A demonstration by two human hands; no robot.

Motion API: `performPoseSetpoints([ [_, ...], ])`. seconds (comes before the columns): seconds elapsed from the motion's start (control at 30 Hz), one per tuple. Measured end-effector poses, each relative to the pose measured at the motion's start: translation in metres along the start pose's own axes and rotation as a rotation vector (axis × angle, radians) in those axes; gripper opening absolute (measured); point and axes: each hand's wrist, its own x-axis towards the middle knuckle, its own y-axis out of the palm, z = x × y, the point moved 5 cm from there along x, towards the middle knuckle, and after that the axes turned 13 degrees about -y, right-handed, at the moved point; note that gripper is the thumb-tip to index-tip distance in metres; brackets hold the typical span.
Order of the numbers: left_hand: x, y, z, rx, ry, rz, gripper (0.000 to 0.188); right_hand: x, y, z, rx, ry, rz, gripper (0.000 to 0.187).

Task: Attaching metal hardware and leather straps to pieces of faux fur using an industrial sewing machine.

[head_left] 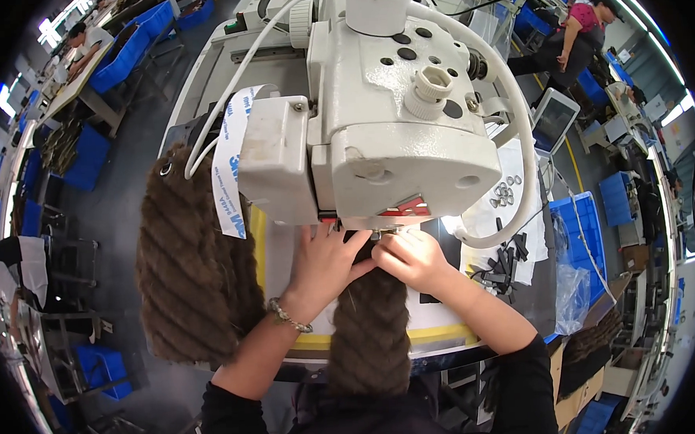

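A brown ribbed fur strip [368, 334] runs from my lap up under the head of a white industrial sewing machine [389, 113]. My left hand [325, 267] lies flat on the strip's upper end, fingers spread, pressing it to the table. My right hand [409, 257] pinches the strip's top edge just below the needle area, which the machine head hides. A bead bracelet circles my left wrist.
A large pile of the same brown fur [189, 264] hangs over the table's left edge. Small black pieces [505, 264] and metal rings [505, 193] lie on the right. Blue bins [578, 236] stand right of the table. A person [578, 36] works at the far right.
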Motion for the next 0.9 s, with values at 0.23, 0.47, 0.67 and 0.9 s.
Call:
performPoseSetpoints([
  [0.23, 0.002, -0.001, 0.003, -0.026, -0.005, -0.013, 0.055, -0.001, -0.001, -0.011, -0.030, 0.087, -0.127, 0.022],
  [0.47, 0.003, -0.005, 0.005, -0.068, 0.000, -0.017, 0.052, -0.008, 0.001, -0.017, -0.005, 0.329, -0.128, 0.016],
  [0.67, 0.001, 0.000, 0.007, -0.053, -0.022, 0.042, 0.052, -0.013, 0.004, -0.025, 0.201, 0.574, -0.053, 0.026],
  [0.9, 0.002, -0.001, 0.006, -0.055, -0.026, 0.020, 0.052, -0.013, 0.005, -0.025, 0.210, 0.589, -0.001, 0.023],
])
